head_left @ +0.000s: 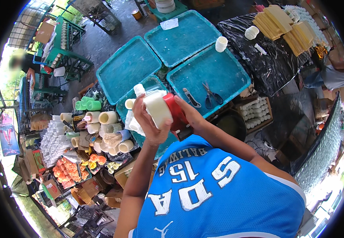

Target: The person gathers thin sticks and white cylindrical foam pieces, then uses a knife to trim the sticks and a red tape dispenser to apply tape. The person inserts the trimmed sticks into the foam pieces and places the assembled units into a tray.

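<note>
My left hand (152, 127) is closed around a thick whitish roll (158, 109), which looks like packing tape. Pressed against the roll's right side is a red holder (174, 113) with a dark lower edge, apparently a tape dispenser. My right hand (190, 115) grips that red part, its fingers partly hidden behind it. A small white plastic piece (139, 89) shows just beyond my left fingertips; whether I touch it cannot be told. Under and behind my hands lie teal trays (129, 65). On the right tray rest scissors (211, 96) and a utility cutter (192, 98).
A white container (221, 44) stands on the tray edges. Yellowish tubes and rolls (108, 117) crowd the left, near orange pieces (67, 170). At right, a black-covered table (255, 51) bears tan stacks (273, 22). Another person's hand (31, 75) shows far left; someone in grey (336, 75) is far right.
</note>
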Available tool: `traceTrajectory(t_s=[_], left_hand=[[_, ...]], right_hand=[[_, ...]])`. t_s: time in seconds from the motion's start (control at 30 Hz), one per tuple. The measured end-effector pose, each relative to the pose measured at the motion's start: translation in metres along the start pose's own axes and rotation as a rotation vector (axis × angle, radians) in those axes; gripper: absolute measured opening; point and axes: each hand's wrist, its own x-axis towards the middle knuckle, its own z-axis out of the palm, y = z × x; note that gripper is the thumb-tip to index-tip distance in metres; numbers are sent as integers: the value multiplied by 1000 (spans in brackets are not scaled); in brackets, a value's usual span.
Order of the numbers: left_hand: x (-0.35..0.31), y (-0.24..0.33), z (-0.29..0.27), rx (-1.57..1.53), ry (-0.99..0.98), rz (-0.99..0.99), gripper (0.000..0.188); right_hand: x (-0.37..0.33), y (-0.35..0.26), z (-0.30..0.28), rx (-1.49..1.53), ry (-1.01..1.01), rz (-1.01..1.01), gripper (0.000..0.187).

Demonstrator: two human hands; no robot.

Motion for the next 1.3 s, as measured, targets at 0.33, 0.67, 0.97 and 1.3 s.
traceTrajectory(t_s=[0.33,0.67,0.97,1.3], left_hand=[[15,8,-52,-1345,28,-821,93],[64,24,-117,-724,-906,-863,85],[105,51,-97,-74,-1163,-355,65],[95,42,-93,49,-958,-271,58]], right_hand=[[-5,-23,-24,-212,12,15,61],[-3,-27,-3,-310,-218,383,62],[22,-24,3,-420,-403,373,61],[15,-22,22,-324,-372,397,68]])
